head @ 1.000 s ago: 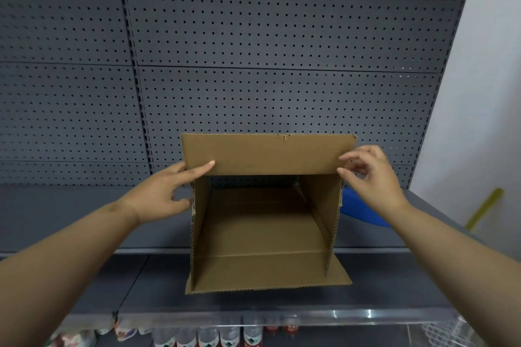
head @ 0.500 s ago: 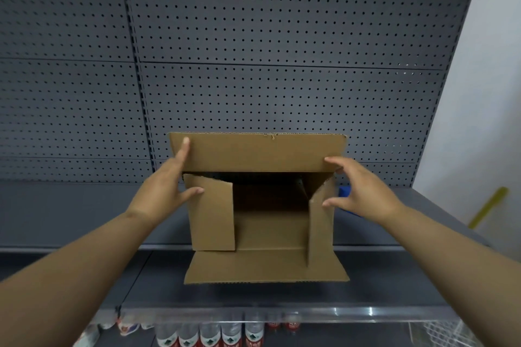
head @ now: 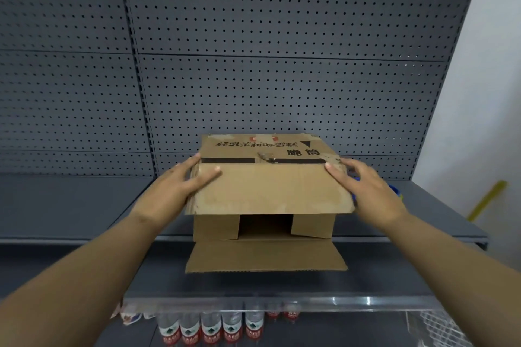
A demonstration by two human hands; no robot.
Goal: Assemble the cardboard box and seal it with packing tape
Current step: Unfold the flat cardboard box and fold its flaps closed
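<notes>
Closing the open end, long flaps next

Behind and above both hands stands a grey pegboard panel, matt metal pierced by regular rows of small holes. Under the hands runs a smooth grey metal shelf.

The cardboard box lies on that shelf between the hands, its open end toward the person. It is brown corrugated board, scuffed and soft at the corners, with black print on the panel beyond the fingertips. The step in hand looks like the closing of this end. The upper flap, a broad plain rectangle, juts toward the person at hand level. The left hand lies against its left edge with the thumb on top, and the right hand presses its right corner with fingers spread and nearly straight. The hands are well apart, neither wrapped round anything. Below them the two short side flaps are folded inward with a dark gap between, and the lower flap lies flat on the shelf.

The next move, I judge, calls for bringing the upper flap down and the lower one up until their edges meet over the short flaps, then holding that seam for tape. Worn board may spring back, and no roll of tape shows.

Smaller things are a blue object just behind the right hand, bottles on the level beneath the forearms, and a torn greyish scrap, perhaps old tape, between the fingertips
</notes>
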